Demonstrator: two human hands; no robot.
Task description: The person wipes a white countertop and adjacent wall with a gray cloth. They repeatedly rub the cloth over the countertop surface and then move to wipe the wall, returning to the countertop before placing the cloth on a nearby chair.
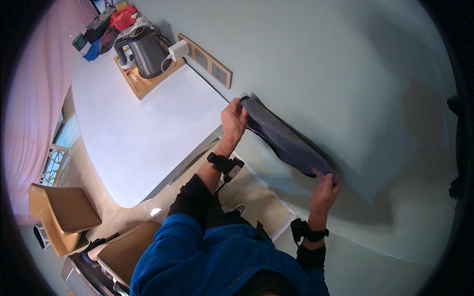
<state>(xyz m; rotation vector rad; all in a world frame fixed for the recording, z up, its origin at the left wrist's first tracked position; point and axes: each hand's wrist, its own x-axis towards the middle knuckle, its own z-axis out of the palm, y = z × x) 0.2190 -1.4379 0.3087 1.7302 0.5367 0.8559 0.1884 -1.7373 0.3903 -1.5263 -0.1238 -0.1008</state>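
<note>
A dark grey piece of fabric (287, 137), perhaps a garment, stretches lengthwise between my two hands in front of the pale wall. My left hand (235, 119) grips its upper end, close to the corner of the white table. At the lower end, my right hand (324, 195) pinches the other edge between thumb and fingers. The cloth looks folded or doubled, with a darker underside along its lower edge. Its far side is hidden from me.
The white table (155, 140) carries a wooden tray (148, 90) with an electric kettle (150, 53). A socket strip (205, 61) with a white plug (179, 50) is on the wall. Brown chairs (72, 209) stand at lower left. A pink curtain (35, 111) hangs at left.
</note>
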